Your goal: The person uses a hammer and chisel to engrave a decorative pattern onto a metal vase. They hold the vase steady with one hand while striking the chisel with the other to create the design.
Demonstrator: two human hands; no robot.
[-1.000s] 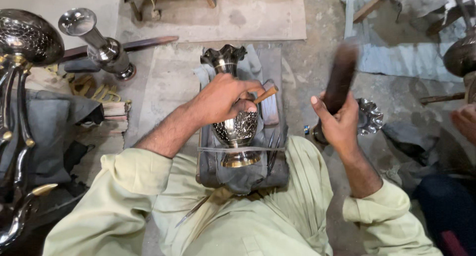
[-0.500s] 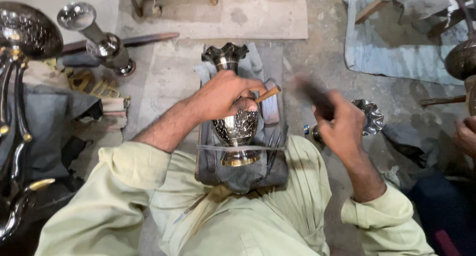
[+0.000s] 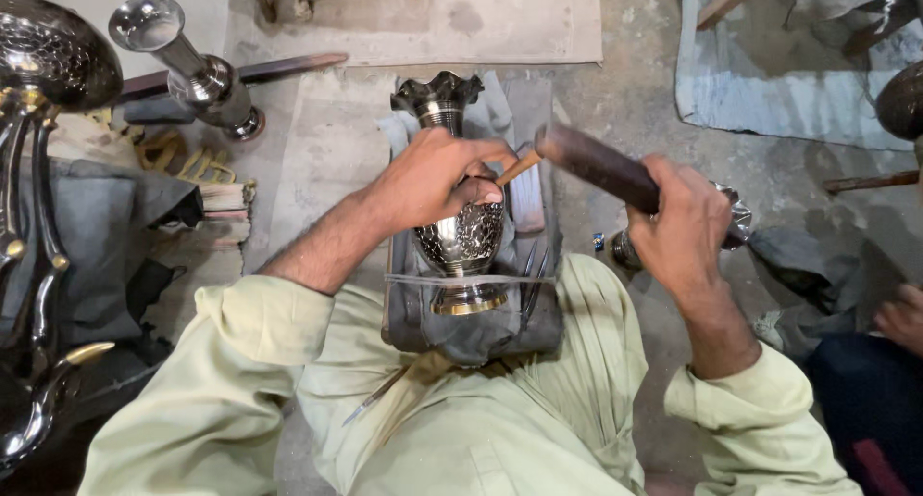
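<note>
Engraved silver metal vase (image 3: 461, 236) lies strapped on grey padded block (image 3: 471, 313), centre. Left hand (image 3: 433, 179) fingers pinched on thin wooden-handled chisel (image 3: 517, 168). Right hand (image 3: 678, 229) fingers clamped on dark wooden mallet (image 3: 596, 164), now swung down left onto chisel; 0.5 s ago it was raised.

Tall silver vase (image 3: 187, 65) lying on floor, well left of left hand. Dark embossed metal vessel (image 3: 53, 59) at far left. Blue-grey cloth (image 3: 769, 92) beyond right hand. Another person's hand (image 3: 902, 318) at far right.
</note>
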